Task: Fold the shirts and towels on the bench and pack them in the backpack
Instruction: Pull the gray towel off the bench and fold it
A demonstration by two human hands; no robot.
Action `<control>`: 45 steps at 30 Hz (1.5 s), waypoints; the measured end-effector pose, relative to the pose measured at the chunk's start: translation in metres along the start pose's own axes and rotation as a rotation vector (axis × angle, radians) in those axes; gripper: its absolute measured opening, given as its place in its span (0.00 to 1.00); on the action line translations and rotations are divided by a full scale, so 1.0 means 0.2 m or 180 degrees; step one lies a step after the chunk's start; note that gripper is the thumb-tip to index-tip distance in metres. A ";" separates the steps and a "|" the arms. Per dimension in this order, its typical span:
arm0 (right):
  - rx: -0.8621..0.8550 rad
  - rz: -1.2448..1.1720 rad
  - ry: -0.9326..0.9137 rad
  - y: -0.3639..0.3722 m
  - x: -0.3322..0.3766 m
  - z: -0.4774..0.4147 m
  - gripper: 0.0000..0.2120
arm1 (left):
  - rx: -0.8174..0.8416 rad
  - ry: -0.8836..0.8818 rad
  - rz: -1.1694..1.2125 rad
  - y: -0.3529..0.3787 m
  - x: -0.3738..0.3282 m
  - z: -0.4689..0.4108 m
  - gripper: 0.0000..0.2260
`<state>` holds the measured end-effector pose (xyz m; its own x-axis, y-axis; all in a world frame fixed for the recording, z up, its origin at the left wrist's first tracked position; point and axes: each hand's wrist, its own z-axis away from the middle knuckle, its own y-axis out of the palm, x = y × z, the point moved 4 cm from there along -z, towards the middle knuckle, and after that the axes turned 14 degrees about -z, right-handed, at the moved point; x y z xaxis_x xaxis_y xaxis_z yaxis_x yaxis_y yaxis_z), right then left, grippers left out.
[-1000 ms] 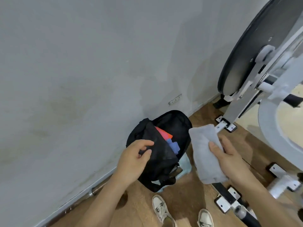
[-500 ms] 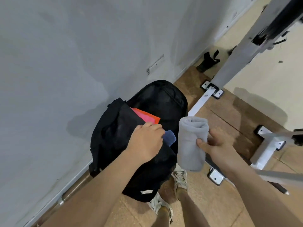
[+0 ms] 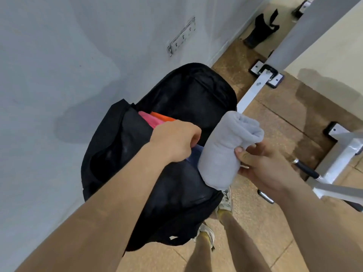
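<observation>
A black backpack [image 3: 188, 95] stands open on the floor against the wall. Folded pink and orange cloth [image 3: 155, 118] shows inside it, and a blue piece [image 3: 194, 154] peeks out beside my left hand. My left hand [image 3: 174, 140] is closed on the front edge of the backpack's opening. My right hand [image 3: 261, 165] grips a folded grey towel [image 3: 225, 148], held upright just right of the opening and touching the bag's edge.
A grey wall [image 3: 68, 75] runs along the left. White metal gym-frame legs [image 3: 253, 91] with bolted feet stand on the wooden floor at right, with a black-tipped bar [image 3: 306, 169]. My shoes [image 3: 225, 201] are below the bag.
The view has closed in on the backpack. My right hand has brought the grey towel nearer to the opening, now against the bag. My left hand still holds the opening's edge.
</observation>
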<state>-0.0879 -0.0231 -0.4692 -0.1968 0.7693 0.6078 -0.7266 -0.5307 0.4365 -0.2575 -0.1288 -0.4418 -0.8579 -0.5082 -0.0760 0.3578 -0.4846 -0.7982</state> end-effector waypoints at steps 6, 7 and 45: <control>-0.0172 0.0433 0.0087 0.07 -0.10 -0.15 0.16 | -0.0065 0.0115 0.0285 0.02 0.04 0.03 0.11; -0.0185 0.0602 -0.0037 0.08 -0.10 -0.17 0.16 | -0.0092 0.0114 0.0258 0.02 0.04 0.04 0.12; 0.1980 0.5143 -0.0566 0.38 -0.08 -0.09 0.24 | 0.0915 0.1049 -0.0364 0.20 -0.01 0.33 0.08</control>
<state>-0.1508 -0.0691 -0.4576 -0.3084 -0.6518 0.6929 0.4611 -0.7395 -0.4904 -0.2171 -0.1946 -0.4343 -0.9528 -0.2087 -0.2203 0.3019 -0.7263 -0.6175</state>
